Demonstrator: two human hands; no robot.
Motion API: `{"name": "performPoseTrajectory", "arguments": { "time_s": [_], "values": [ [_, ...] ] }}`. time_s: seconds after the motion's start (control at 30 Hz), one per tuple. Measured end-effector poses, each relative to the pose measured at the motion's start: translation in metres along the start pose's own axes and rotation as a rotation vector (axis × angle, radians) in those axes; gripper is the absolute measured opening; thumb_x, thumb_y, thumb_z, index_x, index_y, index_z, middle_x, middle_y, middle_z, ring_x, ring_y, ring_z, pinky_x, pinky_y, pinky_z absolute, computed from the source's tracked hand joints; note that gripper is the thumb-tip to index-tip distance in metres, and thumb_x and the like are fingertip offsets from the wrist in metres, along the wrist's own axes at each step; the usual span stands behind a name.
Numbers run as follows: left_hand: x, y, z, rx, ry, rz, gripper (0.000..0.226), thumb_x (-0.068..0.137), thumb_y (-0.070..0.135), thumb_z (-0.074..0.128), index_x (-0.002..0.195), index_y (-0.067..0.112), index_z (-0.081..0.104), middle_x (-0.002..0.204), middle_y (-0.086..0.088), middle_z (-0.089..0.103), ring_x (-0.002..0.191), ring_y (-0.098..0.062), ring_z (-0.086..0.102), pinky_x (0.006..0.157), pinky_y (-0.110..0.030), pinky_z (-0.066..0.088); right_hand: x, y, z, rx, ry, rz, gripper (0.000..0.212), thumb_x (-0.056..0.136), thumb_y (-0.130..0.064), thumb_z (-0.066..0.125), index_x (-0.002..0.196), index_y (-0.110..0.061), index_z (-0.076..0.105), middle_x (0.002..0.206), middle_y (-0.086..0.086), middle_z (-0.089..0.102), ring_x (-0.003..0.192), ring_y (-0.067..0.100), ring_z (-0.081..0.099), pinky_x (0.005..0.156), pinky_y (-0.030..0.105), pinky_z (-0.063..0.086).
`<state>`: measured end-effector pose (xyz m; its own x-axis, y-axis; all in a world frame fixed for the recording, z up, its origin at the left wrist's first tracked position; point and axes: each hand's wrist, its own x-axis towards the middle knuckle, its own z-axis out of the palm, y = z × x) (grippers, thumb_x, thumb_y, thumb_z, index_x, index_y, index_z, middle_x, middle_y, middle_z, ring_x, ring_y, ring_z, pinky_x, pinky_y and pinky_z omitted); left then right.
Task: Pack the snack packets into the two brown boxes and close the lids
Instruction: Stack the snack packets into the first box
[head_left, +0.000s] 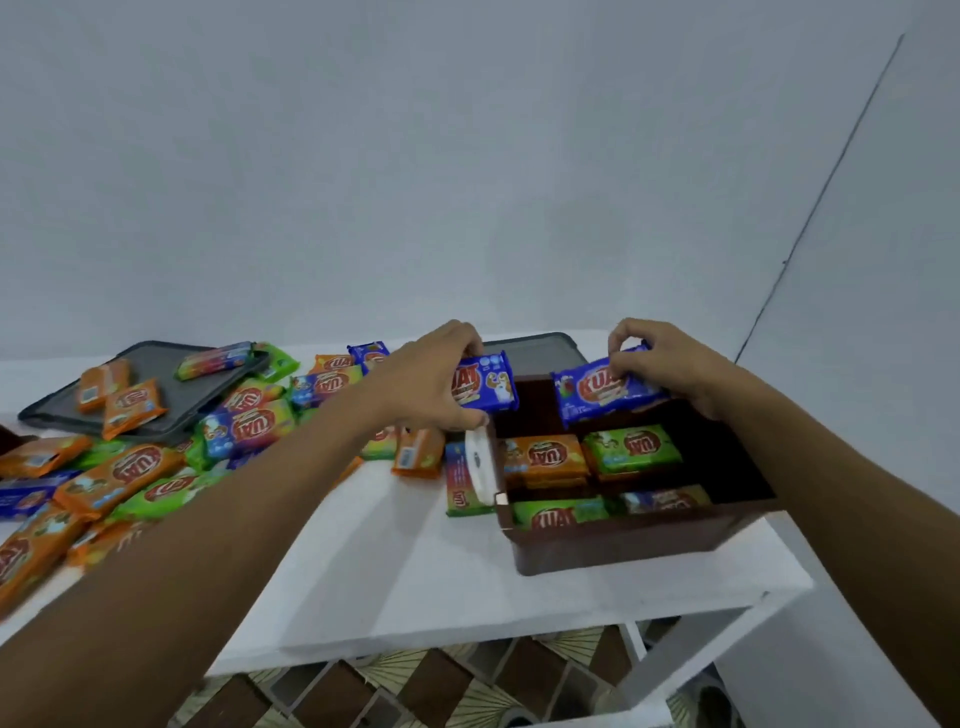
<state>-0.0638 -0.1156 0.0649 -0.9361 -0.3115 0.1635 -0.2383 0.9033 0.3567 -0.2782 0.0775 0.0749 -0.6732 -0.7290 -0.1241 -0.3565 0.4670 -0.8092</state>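
A brown box (623, 540) stands open at the table's right end, holding orange (545, 457) and green packets (631, 449) in rows. My left hand (431, 379) grips a blue snack packet (485, 384) just above the box's far left corner. My right hand (660, 358) holds another blue packet (602, 395) over the box's far side. A heap of orange, green and blue packets (135, 467) covers the table's left part. A dark grey lid (171, 395) lies at the back left under a few packets. Only one brown box is clearly in view.
The white table (415, 582) ends just right of the box, with its front edge near me. A second grey lid (540, 348) lies behind the box. A white latch piece (478, 462) hangs at the box's left side. Patterned floor shows below the table.
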Motion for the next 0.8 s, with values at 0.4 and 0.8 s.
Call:
{"name": "performPoseTrajectory", "arguments": {
  "time_s": [0.4, 0.8],
  "values": [
    [0.071, 0.077, 0.091, 0.561, -0.238, 0.140, 0.064, 0.071, 0.059, 0.073, 0.118, 0.020, 0.053, 0.113, 0.000, 0.056, 0.103, -0.023, 0.055, 0.068, -0.037, 0.044, 0.014, 0.081, -0.009, -1.155, 0.101, -0.438, 0.013, 0.085, -0.023, 0.058, 0.097, -0.021, 0.057, 0.097, 0.002, 0.057, 0.096, 0.023, 0.056, 0.065, 0.032, 0.037],
    [0.073, 0.069, 0.116, 0.707, -0.277, 0.032, 0.068, 0.069, 0.067, 0.071, 0.117, 0.021, 0.058, 0.110, -0.001, 0.061, 0.093, -0.025, 0.062, 0.063, -0.035, 0.041, 0.023, 0.095, -0.012, -1.156, -0.174, -0.434, 0.054, 0.081, -0.059, 0.065, 0.123, -0.027, 0.055, 0.122, -0.001, 0.060, 0.105, 0.022, 0.060, 0.079, 0.036, 0.047]
  ]
}}
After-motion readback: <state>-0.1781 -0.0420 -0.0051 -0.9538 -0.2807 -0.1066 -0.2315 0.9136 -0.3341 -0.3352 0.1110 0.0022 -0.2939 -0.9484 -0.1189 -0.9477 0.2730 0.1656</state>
